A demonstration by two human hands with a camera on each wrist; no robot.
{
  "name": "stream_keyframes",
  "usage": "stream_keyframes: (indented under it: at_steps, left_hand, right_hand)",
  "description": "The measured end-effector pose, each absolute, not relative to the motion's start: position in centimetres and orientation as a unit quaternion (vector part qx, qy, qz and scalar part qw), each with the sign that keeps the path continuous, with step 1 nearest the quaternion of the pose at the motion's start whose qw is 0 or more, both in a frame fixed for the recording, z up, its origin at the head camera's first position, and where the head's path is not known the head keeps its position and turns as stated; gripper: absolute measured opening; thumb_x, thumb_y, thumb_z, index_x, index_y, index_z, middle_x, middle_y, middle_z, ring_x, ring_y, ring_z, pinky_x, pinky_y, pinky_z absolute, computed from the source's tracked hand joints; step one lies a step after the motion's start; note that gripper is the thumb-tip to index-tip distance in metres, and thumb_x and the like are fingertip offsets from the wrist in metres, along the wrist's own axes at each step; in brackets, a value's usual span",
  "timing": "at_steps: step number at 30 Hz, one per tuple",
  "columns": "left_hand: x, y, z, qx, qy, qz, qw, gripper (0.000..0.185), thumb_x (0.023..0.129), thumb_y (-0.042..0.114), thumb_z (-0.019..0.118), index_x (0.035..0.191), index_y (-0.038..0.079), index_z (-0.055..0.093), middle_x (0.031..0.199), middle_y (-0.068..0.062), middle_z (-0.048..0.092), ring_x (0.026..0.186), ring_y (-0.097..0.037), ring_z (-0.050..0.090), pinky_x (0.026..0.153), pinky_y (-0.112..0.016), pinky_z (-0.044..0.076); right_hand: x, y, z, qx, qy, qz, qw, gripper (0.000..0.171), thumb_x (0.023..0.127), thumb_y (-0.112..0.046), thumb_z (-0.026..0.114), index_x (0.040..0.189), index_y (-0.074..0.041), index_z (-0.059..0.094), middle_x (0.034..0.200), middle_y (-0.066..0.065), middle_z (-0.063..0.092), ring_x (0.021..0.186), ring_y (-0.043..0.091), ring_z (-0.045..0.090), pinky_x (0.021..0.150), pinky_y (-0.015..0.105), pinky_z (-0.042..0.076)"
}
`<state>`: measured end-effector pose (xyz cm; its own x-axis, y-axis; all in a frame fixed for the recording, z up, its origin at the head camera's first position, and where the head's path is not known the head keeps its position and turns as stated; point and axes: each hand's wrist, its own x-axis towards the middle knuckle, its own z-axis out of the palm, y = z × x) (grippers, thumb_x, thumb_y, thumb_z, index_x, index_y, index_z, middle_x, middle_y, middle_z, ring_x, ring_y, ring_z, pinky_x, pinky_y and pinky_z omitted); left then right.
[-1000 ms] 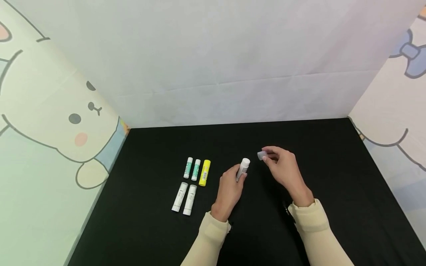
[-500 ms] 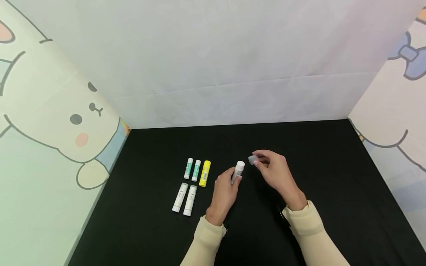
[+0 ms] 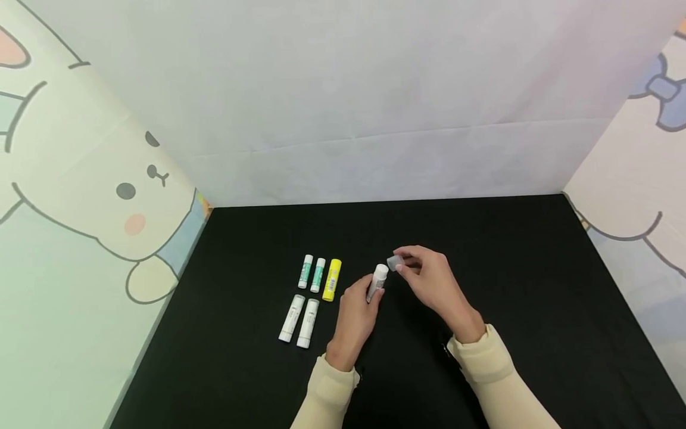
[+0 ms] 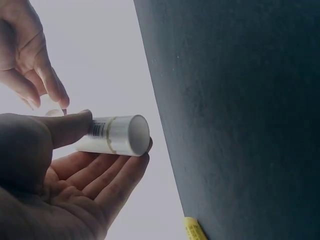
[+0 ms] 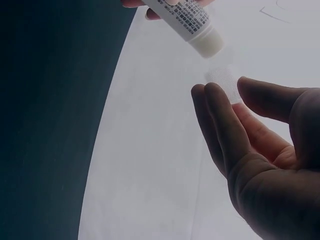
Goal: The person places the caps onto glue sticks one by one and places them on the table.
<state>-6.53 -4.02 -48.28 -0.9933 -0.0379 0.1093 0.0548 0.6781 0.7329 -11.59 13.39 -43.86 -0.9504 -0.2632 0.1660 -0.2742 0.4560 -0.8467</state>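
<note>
In the head view, my left hand grips a white glue stick between thumb and fingers, its uncapped end tilted up. The left wrist view shows the thumb across its barcode label and the round base of the glue stick facing the camera. My right hand pinches a translucent cap just right of the glue stick's top. A small gap parts the cap, which is ribbed, from the pale end of the glue stick in the right wrist view.
Left of the hands, two green-and-white glue sticks and a yellow glue stick lie in a row on a black tabletop. Nearer the front lie two white capped glue sticks. A pale cloth wall rises behind.
Both hands have shifted left. The right hand has moved farther, bringing the cap closer to the glue stick's uncapped end. The glue sticks on the table have stayed put.
</note>
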Motion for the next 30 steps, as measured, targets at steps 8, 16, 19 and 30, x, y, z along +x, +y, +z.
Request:
stream_keyframes:
  at_steps: [8,16,19,30]
  left_hand:
    - [-6.2,-4.4,-48.3,-0.001,-0.911,-0.409,0.049,0.023,0.102,0.011,0.073,0.123,0.003,0.071,0.113,-0.011,0.075,0.096,-0.022,0.072,0.084,-0.043,0.06]
    - [-5.7,-4.7,-48.4,-0.007,-0.911,-0.409,0.048,0.022,0.102,0.011,0.072,0.123,0.004,0.071,0.112,-0.01,0.075,0.097,-0.021,0.072,0.083,-0.042,0.061]
    - [-5.5,-5.0,-48.4,-0.01,-0.913,-0.404,0.049,0.021,0.102,0.012,0.072,0.122,0.005,0.071,0.111,-0.009,0.075,0.097,-0.02,0.072,0.083,-0.042,0.061]
    - [-5.0,-5.6,-48.5,-0.016,-0.923,-0.38,0.062,0.024,0.099,0.009,0.075,0.123,0.004,0.073,0.104,-0.009,0.073,0.09,-0.02,0.07,0.078,-0.04,0.059]
  right_hand:
    - [-11.3,12.6,-43.9,0.181,-0.845,0.504,-0.005,0.031,0.096,0.005,0.073,0.127,0.004,0.071,0.123,0.019,0.072,0.107,0.031,0.074,0.088,0.042,0.063]
    - [-11.2,12.1,-44.0,0.192,-0.843,0.502,-0.027,0.03,0.097,0.005,0.072,0.127,0.004,0.071,0.125,0.019,0.071,0.107,0.031,0.074,0.089,0.042,0.062]
    - [-11.1,11.9,-43.9,0.196,-0.845,0.496,-0.039,0.03,0.098,0.005,0.071,0.127,0.002,0.072,0.125,0.018,0.071,0.107,0.03,0.074,0.089,0.041,0.062]
    - [-11.2,11.5,-44.1,0.255,-0.848,0.461,-0.062,0.031,0.096,0.008,0.071,0.126,0.001,0.074,0.123,0.014,0.073,0.101,0.022,0.073,0.088,0.038,0.062]
